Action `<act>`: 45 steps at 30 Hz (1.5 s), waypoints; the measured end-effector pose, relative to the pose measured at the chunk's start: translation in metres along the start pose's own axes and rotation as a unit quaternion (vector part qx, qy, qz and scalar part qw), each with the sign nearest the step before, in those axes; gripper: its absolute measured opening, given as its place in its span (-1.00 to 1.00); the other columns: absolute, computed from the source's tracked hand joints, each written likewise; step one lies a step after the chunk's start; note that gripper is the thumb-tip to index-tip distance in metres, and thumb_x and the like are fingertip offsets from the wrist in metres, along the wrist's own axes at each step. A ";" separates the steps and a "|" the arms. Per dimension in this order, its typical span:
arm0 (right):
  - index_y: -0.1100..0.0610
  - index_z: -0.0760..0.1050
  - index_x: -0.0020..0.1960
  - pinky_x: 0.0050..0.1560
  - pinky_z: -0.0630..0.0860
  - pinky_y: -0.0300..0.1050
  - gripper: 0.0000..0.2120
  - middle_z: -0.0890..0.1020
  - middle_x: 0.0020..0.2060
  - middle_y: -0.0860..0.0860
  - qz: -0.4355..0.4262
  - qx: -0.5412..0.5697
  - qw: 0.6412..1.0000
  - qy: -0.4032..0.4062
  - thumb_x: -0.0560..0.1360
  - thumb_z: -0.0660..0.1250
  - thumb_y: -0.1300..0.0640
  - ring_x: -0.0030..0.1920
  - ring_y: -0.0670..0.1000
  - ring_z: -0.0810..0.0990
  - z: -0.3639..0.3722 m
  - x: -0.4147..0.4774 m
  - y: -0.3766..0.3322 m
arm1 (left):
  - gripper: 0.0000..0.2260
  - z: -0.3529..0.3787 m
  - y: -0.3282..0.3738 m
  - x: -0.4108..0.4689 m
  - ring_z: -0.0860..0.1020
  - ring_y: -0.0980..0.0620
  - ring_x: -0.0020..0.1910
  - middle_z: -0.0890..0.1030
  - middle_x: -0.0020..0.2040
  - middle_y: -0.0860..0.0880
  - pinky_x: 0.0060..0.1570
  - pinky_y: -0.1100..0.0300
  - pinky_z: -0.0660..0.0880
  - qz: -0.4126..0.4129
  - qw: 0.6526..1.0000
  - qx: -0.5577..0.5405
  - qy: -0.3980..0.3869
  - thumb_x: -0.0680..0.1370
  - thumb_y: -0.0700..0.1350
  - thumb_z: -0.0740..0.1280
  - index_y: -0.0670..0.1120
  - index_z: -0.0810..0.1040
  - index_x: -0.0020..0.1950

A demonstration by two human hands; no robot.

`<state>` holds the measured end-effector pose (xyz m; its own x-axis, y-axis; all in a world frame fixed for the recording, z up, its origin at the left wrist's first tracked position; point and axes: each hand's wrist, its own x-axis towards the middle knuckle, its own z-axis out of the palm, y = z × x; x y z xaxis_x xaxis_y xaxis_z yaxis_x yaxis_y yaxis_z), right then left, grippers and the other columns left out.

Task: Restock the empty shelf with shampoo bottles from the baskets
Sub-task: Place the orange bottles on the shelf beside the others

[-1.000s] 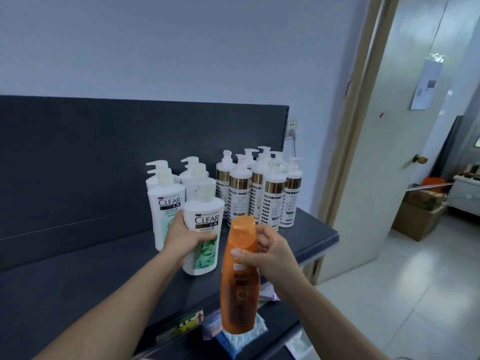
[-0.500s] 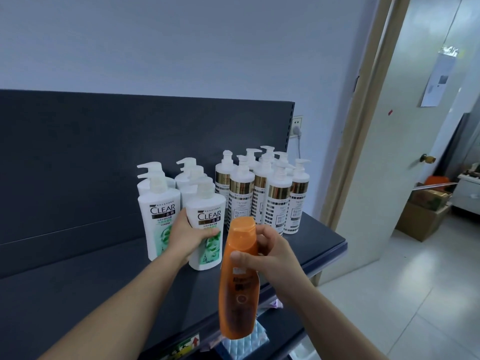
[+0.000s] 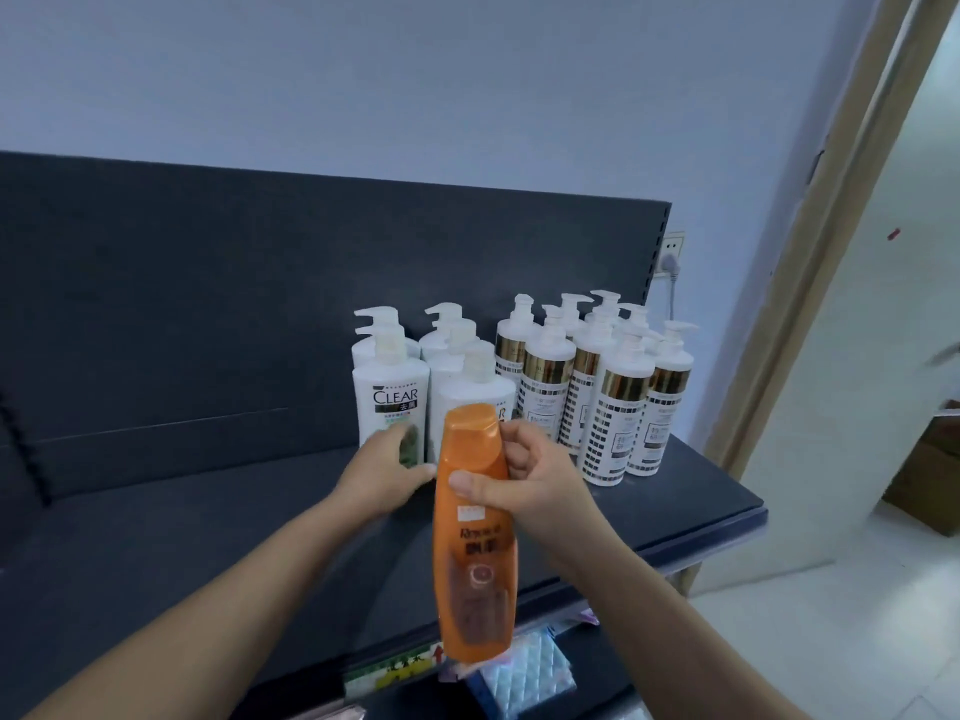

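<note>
Shifted left off the front-right bottle, the left hand lies against a CLEAR bottle left of the orange bottle; whether it grips, I cannot tell. The right hand clasps the one orange bottle near its cap, over the shelf. Behind it stand five CLEAR bottles and roughly eight gold-banded bottles.

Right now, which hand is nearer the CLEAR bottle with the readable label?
Left. The left hand sits at the base of the CLEAR bottle; the right hand, farther right, grips the orange bottle.

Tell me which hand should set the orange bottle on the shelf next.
Right. The right hand grips the orange bottle just over the shelf, while the left hand is occupied holding the front CLEAR bottle.
</note>
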<state>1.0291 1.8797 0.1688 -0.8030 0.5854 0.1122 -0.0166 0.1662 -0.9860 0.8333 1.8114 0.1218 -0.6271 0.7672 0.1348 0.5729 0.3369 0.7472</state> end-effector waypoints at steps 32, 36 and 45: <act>-0.10 0.46 0.20 0.18 0.57 0.08 -0.42 0.67 0.04 -0.12 -0.011 -0.053 0.997 0.046 0.20 0.44 -0.14 0.07 -0.06 0.65 0.195 0.161 0.028 | -0.72 -0.117 -0.106 0.014 0.62 0.19 -0.14 0.68 -0.15 0.10 -0.21 0.32 0.46 -0.063 0.993 -0.072 0.072 0.35 -0.16 0.56 -0.06 0.62 0.02; 0.00 0.36 0.42 0.30 0.48 0.07 -0.34 0.60 0.25 -0.06 0.017 -0.101 0.993 0.059 0.37 0.40 -0.14 0.24 -0.01 0.57 0.197 0.164 0.032 | -0.75 -0.117 -0.108 0.034 0.61 0.13 -0.13 0.64 -0.16 0.10 -0.22 0.27 0.46 -0.055 0.993 -0.062 0.081 0.38 -0.16 0.52 -0.07 0.61 0.03; -0.01 0.47 0.30 0.29 0.47 0.05 -0.68 0.63 0.14 -0.06 0.062 -0.144 0.985 0.071 0.55 0.25 0.06 0.17 0.06 0.58 0.197 0.161 0.038 | -0.74 -0.109 -0.112 0.060 0.57 0.10 -0.16 0.64 -0.10 0.04 -0.27 0.29 0.42 -0.054 0.992 -0.048 0.102 0.41 -0.09 0.51 -0.05 0.59 0.06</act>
<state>0.7817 1.8244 0.1254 -0.6962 0.7172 0.0303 0.2621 0.2933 -0.9194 0.6739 1.7600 0.1171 -0.7815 0.5998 0.1718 0.4499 0.3508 0.8213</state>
